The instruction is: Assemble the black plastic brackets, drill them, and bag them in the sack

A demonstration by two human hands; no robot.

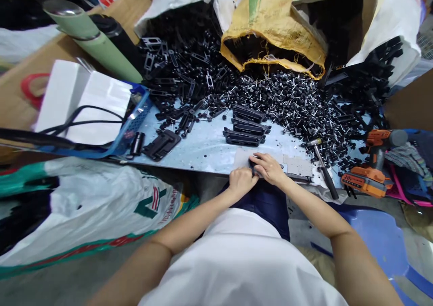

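At the front edge of the table, my left hand [241, 181] is closed around the near end of a black plastic part [252, 165]. My right hand [269, 167] grips the same part from the right with bent fingers, so most of it is hidden. A pale flat plate [241, 157] lies under the hands. Just beyond them, several black plastic assemblies [244, 137] rest side by side in a stack. A hammer [323, 168] with a black handle lies to the right of my right hand.
Small black knobs with metal pins [287, 98] form a heap behind. Black slotted parts [182, 71] are piled at the back left, near a yellow sack [270, 17]. An orange cordless drill [368, 175] stands right; a blue basket [140, 112] sits left. A blue chair [375, 234] is below right.
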